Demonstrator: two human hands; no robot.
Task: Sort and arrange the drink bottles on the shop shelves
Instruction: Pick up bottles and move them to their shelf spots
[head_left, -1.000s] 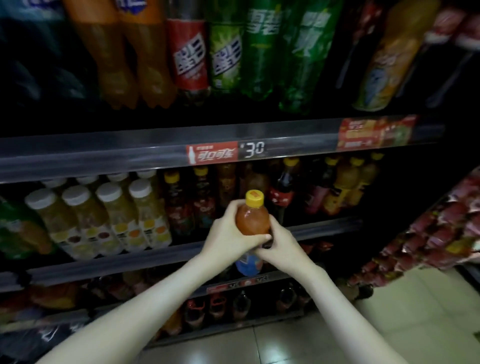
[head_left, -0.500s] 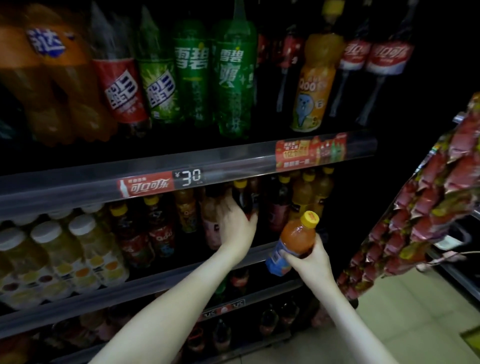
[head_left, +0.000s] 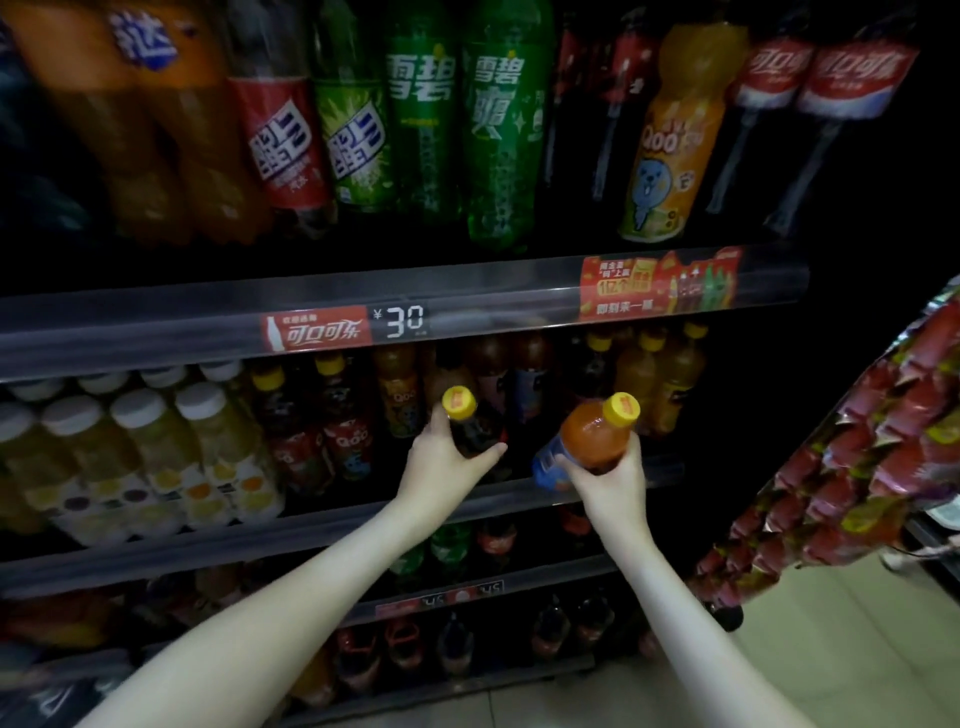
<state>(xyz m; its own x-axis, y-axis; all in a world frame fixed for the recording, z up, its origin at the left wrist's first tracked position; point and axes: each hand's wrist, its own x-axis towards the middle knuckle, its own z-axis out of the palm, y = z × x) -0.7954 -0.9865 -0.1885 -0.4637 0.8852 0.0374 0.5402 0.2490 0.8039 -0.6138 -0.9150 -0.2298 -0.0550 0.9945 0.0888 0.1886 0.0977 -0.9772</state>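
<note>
Risk: left hand (head_left: 444, 462), fingers curled round dark bottle (head_left: 472, 428), tipped out of middle shelf (head_left: 311, 525) row; right hand (head_left: 615, 480), fingers clamped on orange bottle (head_left: 592, 436) before shelf edge. Swap could topple neighbours (head_left: 400, 397).

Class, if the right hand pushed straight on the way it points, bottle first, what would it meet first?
The right hand and its orange bottle would probably meet the yellow-capped juice bottles on the shelf behind it first, though depth is unclear.
</note>
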